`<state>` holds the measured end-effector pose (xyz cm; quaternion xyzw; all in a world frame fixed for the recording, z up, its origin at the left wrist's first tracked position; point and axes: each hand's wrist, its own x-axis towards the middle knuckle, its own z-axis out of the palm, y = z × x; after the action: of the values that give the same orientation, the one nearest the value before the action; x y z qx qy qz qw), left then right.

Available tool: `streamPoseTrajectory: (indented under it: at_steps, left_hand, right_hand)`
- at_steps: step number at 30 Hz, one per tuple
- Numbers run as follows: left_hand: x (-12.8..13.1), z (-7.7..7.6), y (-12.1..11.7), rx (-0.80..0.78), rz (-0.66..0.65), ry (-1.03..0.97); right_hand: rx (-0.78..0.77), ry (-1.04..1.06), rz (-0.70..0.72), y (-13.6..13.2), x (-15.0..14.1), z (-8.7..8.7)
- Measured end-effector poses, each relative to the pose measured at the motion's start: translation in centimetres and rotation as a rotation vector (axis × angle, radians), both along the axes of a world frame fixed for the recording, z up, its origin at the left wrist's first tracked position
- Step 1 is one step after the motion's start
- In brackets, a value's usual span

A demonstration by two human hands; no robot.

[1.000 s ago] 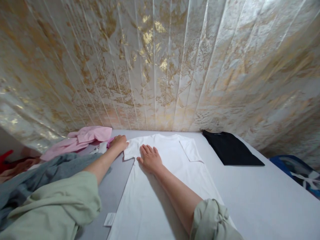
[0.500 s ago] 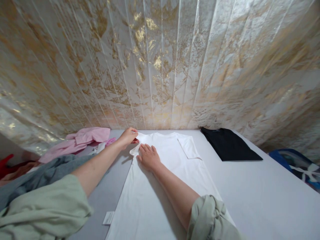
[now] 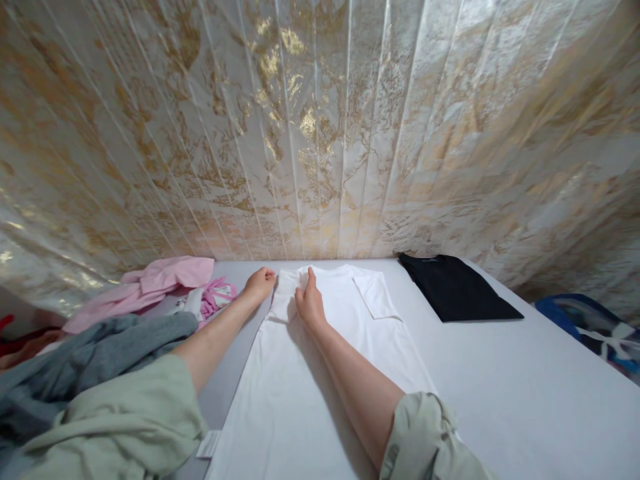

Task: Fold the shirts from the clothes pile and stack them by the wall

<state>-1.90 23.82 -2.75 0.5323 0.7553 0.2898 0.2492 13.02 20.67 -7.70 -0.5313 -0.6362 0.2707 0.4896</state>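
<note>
A white T-shirt (image 3: 280,400) lies spread on the table, both sleeves folded inward over its body. At its far left shoulder edge, my left hand (image 3: 260,285) is closed, with the fingertips at the fabric; the exact pinch is partly hidden. My right hand (image 3: 312,303) rests on the shirt beside the left folded sleeve (image 3: 284,297), fingers stretched out and thumb raised. The right folded sleeve (image 3: 377,298) lies flat. A small white label (image 3: 209,445) sticks out from the shirt's near left side.
A folded black T-shirt (image 3: 457,290) lies at the back right of the white table (image 3: 520,387). Pink cloth (image 3: 165,277), a grey garment (image 3: 110,343) and other clothes are heaped at the left. Beyond the right edge is a blue bag-like item (image 3: 575,327). A patterned curtain (image 3: 320,133) hangs behind.
The left sleeve, bunched between my hands before, now lies folded flat on the shirt. My right hand has shifted slightly right and turned thumb-up. My left hand is slightly lower.
</note>
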Motion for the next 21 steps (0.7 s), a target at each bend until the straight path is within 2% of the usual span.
streamPoseTrajectory:
  at_steps: [6,10,15,18,21]
  left_hand:
    - [1.0,-0.9,2.4,-0.105,-0.048,0.182]
    - [0.8,-1.2,2.7,-0.128,-0.032,0.298]
    - [0.8,-1.3,1.9,-0.048,0.026,0.425]
    - [1.5,-0.9,1.1,0.040,0.062,0.496]
    - [2.5,-0.8,-0.2,0.150,-0.013,0.569]
  right_hand:
    - [0.030,-0.102,0.064,-0.3,0.4,0.2]
    - [0.006,-0.362,0.084,-0.8,0.6,0.9]
    - [-0.038,-0.722,0.068,-2.0,0.6,2.6]
    - [-0.063,-0.802,0.037,-2.4,0.8,3.3]
    - [-0.077,-0.807,0.024,-2.4,0.8,3.4]
